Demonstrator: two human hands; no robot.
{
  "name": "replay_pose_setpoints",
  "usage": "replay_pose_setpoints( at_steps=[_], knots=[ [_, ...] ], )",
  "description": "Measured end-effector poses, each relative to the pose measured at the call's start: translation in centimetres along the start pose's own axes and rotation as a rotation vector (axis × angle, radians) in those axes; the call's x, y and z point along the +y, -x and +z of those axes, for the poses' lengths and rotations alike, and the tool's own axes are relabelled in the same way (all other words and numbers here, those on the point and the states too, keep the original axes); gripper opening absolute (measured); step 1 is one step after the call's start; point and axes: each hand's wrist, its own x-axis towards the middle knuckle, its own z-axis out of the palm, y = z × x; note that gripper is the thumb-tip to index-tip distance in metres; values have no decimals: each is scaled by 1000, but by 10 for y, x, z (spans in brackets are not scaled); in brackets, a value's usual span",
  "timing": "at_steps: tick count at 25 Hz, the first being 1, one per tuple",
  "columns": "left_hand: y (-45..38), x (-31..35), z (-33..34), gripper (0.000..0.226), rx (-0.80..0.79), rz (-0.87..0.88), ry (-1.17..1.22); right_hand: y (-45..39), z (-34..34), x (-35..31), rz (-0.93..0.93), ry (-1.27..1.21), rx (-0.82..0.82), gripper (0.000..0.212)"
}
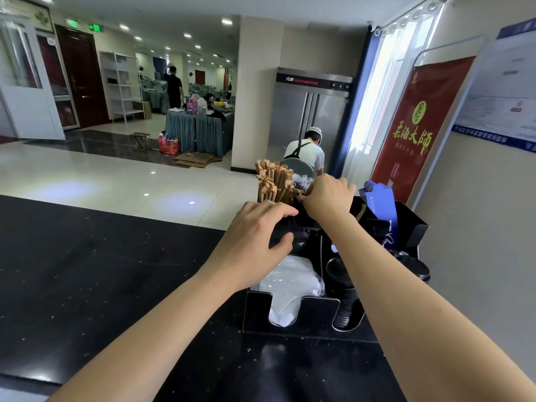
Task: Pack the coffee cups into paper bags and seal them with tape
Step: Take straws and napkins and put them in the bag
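A black organiser [293, 316] stands on the dark counter [101, 271]. Its back compartment holds a bundle of brown paper-wrapped sticks [275, 184]. My right hand [327, 195] reaches into that compartment beside the bundle, fingers curled down among the items; what they hold is hidden. My left hand [258, 227] rests on the organiser's black rim just below, fingers bent over the edge and thumb against its side. Front slots hold white lids in plastic wrap [287, 285] and a lying stack of black cups [345, 291]. No paper bag or tape shows.
Blue and black paper items [380, 207] stand in the organiser's right compartment, a black lidded cup [412, 265] beside it. Beyond the counter lie a tiled floor, a person in a white cap [307, 152], a steel fridge [310, 111] and a red banner [417, 126].
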Motion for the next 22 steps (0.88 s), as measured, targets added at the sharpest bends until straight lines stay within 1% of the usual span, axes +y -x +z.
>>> replay_pose_setpoints(
  at_steps=[2,6,8,12,13,16,17,20,22],
  knots=[
    [1,-1,-1,40,5,7,-14,-1,1,-2,-4,-39,-24,34],
    [3,0,-2,41,6,15,-31,5,-4,-4,18,-206,-50,17],
    [4,-1,-2,41,5,12,-31,8,-7,-6,44,-277,-64,18],
    [5,-2,-2,41,3,10,-38,9,-7,-4,107,-362,-80,30],
    [6,-3,-2,41,2,10,-41,10,-7,-3,98,-360,-71,29],
    [7,-3,0,41,-1,9,-50,17,-8,1,82,-387,-46,13],
    [8,-3,1,41,-1,8,-52,18,-10,3,83,-409,-44,10],
    [8,-1,3,40,-8,9,-55,19,-14,12,73,-503,-33,20],
    [8,0,4,39,-15,8,-54,19,-17,19,55,-566,-25,18]
  ],
)
